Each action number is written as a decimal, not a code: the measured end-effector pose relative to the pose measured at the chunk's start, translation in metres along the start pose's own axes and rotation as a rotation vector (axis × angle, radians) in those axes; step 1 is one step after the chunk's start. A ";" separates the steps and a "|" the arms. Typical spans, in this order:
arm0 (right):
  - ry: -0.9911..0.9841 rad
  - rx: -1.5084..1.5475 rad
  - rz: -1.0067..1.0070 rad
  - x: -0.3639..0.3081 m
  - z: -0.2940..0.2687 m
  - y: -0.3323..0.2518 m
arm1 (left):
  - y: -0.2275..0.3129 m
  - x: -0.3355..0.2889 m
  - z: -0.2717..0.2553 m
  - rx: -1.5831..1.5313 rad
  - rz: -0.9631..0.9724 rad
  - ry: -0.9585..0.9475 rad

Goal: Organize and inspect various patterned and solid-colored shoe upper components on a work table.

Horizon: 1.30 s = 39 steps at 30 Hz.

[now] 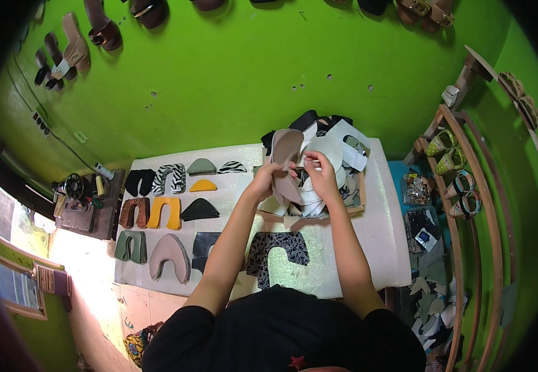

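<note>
My left hand [265, 180] is closed on a taupe curved cut-out piece [288, 144], which looks like sandal-upper material and is held up above a box. Close beside it, the fingers of my right hand [322, 175] are pinched together; whatever they hold is too small to make out. Below both hands, the box [345, 212] is heaped with white, grey and black cut pieces [309, 201]. Left of the box, similar pieces lie sorted on the table: a taupe U-shaped stack [171, 254], a yellow one [164, 214] and a green one [131, 247].
The pale table [385, 248] stands against a green wall hung with sandals [75, 43]. A black patterned piece [291, 248] lies near its front edge. At right is a wooden rack [461, 204] with sandals, beside scraps [430, 304]. A small dark table [92, 217] stands left.
</note>
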State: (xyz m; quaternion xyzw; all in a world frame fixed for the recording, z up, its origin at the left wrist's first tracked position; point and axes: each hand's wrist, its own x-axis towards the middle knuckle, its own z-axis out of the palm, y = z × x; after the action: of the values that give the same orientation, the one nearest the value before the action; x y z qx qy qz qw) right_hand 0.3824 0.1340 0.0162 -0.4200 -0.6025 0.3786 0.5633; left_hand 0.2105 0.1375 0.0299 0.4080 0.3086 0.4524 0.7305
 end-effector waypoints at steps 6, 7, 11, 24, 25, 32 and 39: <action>-0.006 -0.147 -0.039 -0.018 0.021 -0.026 | 0.033 -0.065 -0.005 -0.329 0.023 -0.251; -0.019 -0.187 -0.018 -0.023 0.025 -0.040 | 0.036 -0.074 -0.004 -0.376 0.024 -0.252; -0.119 -0.289 -0.272 -0.036 0.040 -0.079 | 0.042 -0.112 -0.005 -0.466 0.068 -0.325; -0.222 -0.411 -0.376 -0.064 0.100 -0.163 | 0.053 -0.190 -0.041 -0.499 0.109 -0.356; -0.270 -0.337 -0.312 -0.066 0.106 -0.169 | 0.052 -0.194 -0.047 -0.515 0.123 -0.318; -0.371 -0.194 -0.274 -0.081 0.162 -0.203 | 0.052 -0.215 -0.074 -0.726 0.217 -0.348; -0.383 -0.156 -0.314 -0.088 0.194 -0.225 | 0.076 -0.233 -0.057 -0.565 0.141 -0.057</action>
State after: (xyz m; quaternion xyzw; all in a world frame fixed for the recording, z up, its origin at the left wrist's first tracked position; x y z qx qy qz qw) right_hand 0.1727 -0.0259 0.1784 -0.2840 -0.7834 0.3115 0.4567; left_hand 0.0396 -0.0377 0.0885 0.2214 0.1207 0.5584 0.7903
